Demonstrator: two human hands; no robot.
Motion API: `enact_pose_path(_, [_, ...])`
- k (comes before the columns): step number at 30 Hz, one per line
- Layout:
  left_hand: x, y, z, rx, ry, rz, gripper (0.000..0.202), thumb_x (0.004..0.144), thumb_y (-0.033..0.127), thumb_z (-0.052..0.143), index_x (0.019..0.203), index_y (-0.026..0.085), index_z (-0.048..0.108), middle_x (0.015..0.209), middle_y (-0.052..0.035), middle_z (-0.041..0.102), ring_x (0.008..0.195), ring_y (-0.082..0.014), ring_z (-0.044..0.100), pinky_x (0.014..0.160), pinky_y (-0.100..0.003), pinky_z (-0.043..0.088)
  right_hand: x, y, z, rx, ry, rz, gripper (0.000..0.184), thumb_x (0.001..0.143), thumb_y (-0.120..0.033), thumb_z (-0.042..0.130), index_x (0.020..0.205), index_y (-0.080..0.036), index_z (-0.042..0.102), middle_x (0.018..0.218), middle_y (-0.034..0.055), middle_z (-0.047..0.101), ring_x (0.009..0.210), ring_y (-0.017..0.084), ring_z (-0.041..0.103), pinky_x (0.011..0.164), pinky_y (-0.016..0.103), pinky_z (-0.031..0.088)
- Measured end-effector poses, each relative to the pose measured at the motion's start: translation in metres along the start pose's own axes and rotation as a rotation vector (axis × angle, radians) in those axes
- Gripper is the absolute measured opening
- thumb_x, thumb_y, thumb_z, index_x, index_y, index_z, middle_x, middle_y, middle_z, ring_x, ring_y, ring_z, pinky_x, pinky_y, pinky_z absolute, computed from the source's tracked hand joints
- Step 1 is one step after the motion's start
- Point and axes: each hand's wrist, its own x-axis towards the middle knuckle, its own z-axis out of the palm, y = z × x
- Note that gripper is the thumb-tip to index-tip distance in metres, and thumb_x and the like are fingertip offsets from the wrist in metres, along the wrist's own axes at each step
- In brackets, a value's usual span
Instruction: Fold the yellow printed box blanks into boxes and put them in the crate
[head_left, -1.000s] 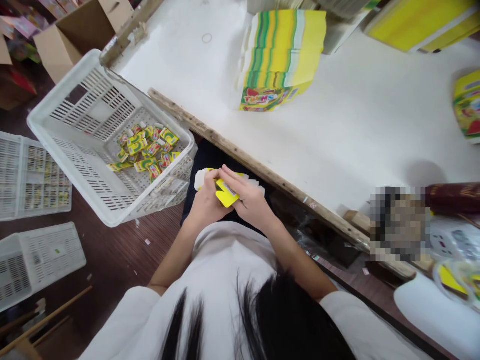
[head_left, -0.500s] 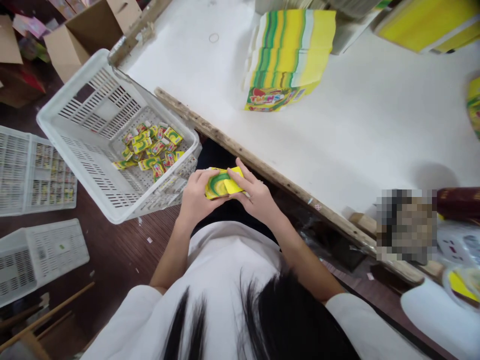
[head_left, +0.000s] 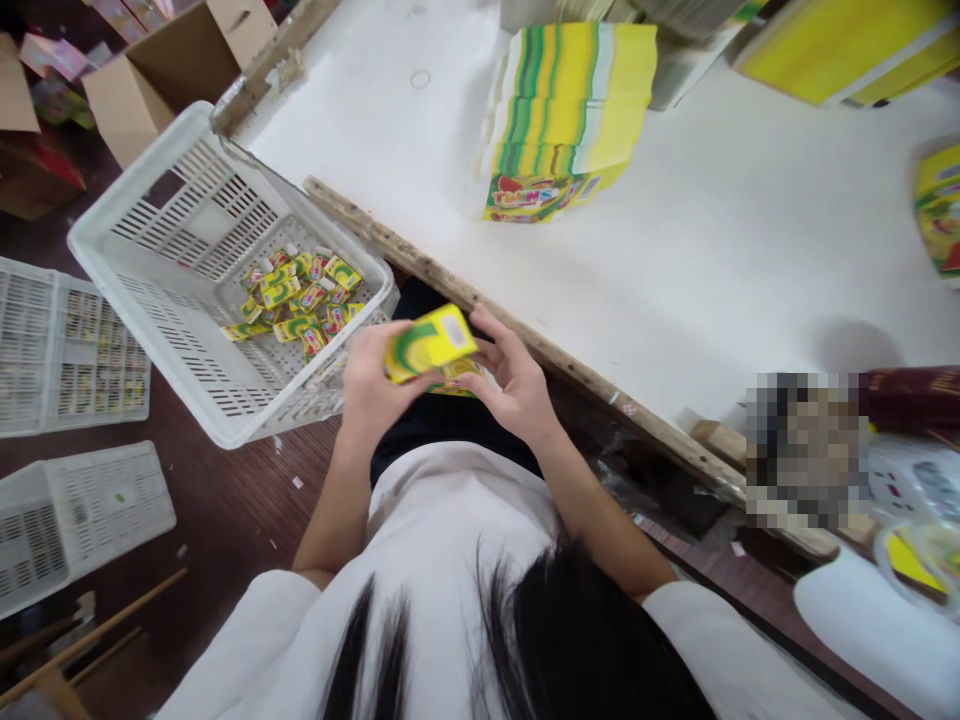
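Note:
My left hand (head_left: 373,372) grips a small yellow-and-green printed carton (head_left: 427,345), tilted, with a pale panel at its right end. It is slightly blurred. At its right end is my right hand (head_left: 514,375), its fingers curved and spread apart; whether they touch the carton is hard to tell. Below the held carton, by my right thumb, shows another yellow printed piece (head_left: 459,376), mostly hidden. Both hands are over my lap, in front of the table edge. To the left, a white plastic crate (head_left: 217,415) holds several similar small cartons (head_left: 300,290).
On the white table (head_left: 720,220) stands a stack of flat printed cartons (head_left: 570,110). A yellow bundle (head_left: 847,50) lies at the far right. More white crates (head_left: 112,500) and an open cardboard box (head_left: 169,75) are on the left. The wooden table edge (head_left: 450,270) runs diagonally before me.
The carton has turned and tipped in my left hand, so its pale panel now shows. My right fingers have come off its top and spread apart. The lower printed piece has come into view.

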Motion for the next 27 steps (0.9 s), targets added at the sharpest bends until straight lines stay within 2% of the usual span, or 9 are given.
enact_pose_path(3, [0.004, -0.028, -0.020, 0.174, 0.357, -0.154, 0.100, 0.059, 0.049, 0.092, 0.143, 0.019, 0.046, 0.145, -0.0189, 0.051, 0.138, -0.0388, 0.046, 0.119, -0.056, 0.031, -0.007, 0.009, -0.002, -0.169, 0.057, 0.052, 0.038, 0.093, -0.034, 0.065, 0.129, -0.022, 0.060, 0.127, 0.0118, 0.068, 0.107, 0.024, 0.071, 0.096, 0.043, 0.059])
enact_pose_path(5, [0.003, -0.039, -0.024, 0.201, 0.413, -0.199, 0.108, 0.060, 0.048, 0.092, 0.149, 0.019, 0.039, 0.153, -0.0209, 0.043, 0.146, -0.0399, 0.037, 0.123, -0.058, 0.024, -0.013, 0.016, -0.005, -0.469, -0.005, 0.087, 0.023, 0.090, -0.028, 0.070, 0.111, -0.019, 0.068, 0.108, 0.0113, 0.071, 0.099, 0.027, 0.069, 0.092, 0.047, 0.058])
enact_pose_path(8, [-0.005, -0.038, -0.004, 0.053, 0.134, -0.174, 0.079, 0.079, 0.043, 0.079, 0.146, 0.022, 0.043, 0.148, -0.0160, 0.052, 0.140, -0.0321, 0.048, 0.119, -0.053, 0.036, -0.021, 0.025, -0.004, -0.798, -0.084, 0.151, 0.024, 0.085, -0.024, 0.076, 0.106, -0.016, 0.070, 0.107, 0.0153, 0.069, 0.097, 0.032, 0.065, 0.089, 0.050, 0.054])
enact_pose_path(11, [-0.016, -0.034, 0.030, -0.045, -0.215, -0.150, 0.058, 0.087, 0.033, 0.068, 0.141, 0.020, 0.051, 0.146, -0.0147, 0.057, 0.138, -0.0295, 0.052, 0.117, -0.050, 0.040, -0.027, 0.031, 0.001, -0.894, -0.059, 0.148, 0.018, 0.088, -0.027, 0.072, 0.102, -0.015, 0.070, 0.104, 0.0152, 0.067, 0.094, 0.031, 0.062, 0.084, 0.048, 0.053])
enact_pose_path(13, [-0.021, -0.035, 0.046, -0.072, -0.304, -0.201, 0.055, 0.087, 0.030, 0.067, 0.139, 0.020, 0.055, 0.141, -0.0146, 0.062, 0.132, -0.0299, 0.057, 0.114, -0.050, 0.044, -0.030, 0.033, 0.003, -0.925, -0.016, 0.117, 0.015, 0.091, -0.029, 0.069, 0.099, -0.016, 0.069, 0.101, 0.0142, 0.066, 0.092, 0.030, 0.060, 0.082, 0.046, 0.051])
enact_pose_path(16, [-0.022, -0.042, 0.051, -0.066, -0.306, -0.240, 0.055, 0.083, 0.031, 0.072, 0.135, 0.020, 0.059, 0.134, -0.0131, 0.067, 0.124, -0.0316, 0.061, 0.110, -0.052, 0.046, -0.032, 0.034, 0.004, -0.966, 0.019, 0.091, 0.012, 0.093, -0.028, 0.066, 0.097, -0.017, 0.067, 0.099, 0.0137, 0.066, 0.090, 0.029, 0.059, 0.079, 0.045, 0.050])
enact_pose_path(22, [-0.022, -0.037, 0.042, -0.057, -0.282, -0.205, 0.054, 0.085, 0.032, 0.071, 0.136, 0.020, 0.058, 0.139, -0.0146, 0.063, 0.131, -0.0312, 0.058, 0.114, -0.052, 0.043, -0.030, 0.032, 0.000, -0.861, 0.042, 0.150, 0.013, 0.088, -0.027, 0.069, 0.085, -0.020, 0.059, 0.091, 0.0112, 0.066, 0.085, 0.028, 0.059, 0.078, 0.044, 0.049])
enact_pose_path(24, [-0.024, -0.029, 0.040, -0.084, -0.145, -0.148, 0.062, 0.085, 0.041, 0.072, 0.140, 0.020, 0.052, 0.147, -0.0171, 0.055, 0.140, -0.0320, 0.050, 0.118, -0.054, 0.038, -0.028, 0.030, -0.003, -0.688, 0.044, 0.224, 0.020, 0.085, -0.031, 0.072, 0.078, -0.022, 0.055, 0.082, 0.0071, 0.066, 0.077, 0.025, 0.059, 0.073, 0.041, 0.049])
enact_pose_path(27, [-0.027, -0.011, 0.042, -0.259, 0.068, -0.095, 0.088, 0.082, 0.070, 0.065, 0.150, 0.023, 0.035, 0.156, -0.0192, 0.044, 0.148, -0.0322, 0.041, 0.119, -0.051, 0.038, -0.021, 0.019, -0.006, -0.283, 0.028, 0.347, 0.032, 0.077, -0.043, 0.078, 0.073, -0.023, 0.053, 0.067, -0.0012, 0.061, 0.060, 0.017, 0.054, 0.058, 0.032, 0.046])
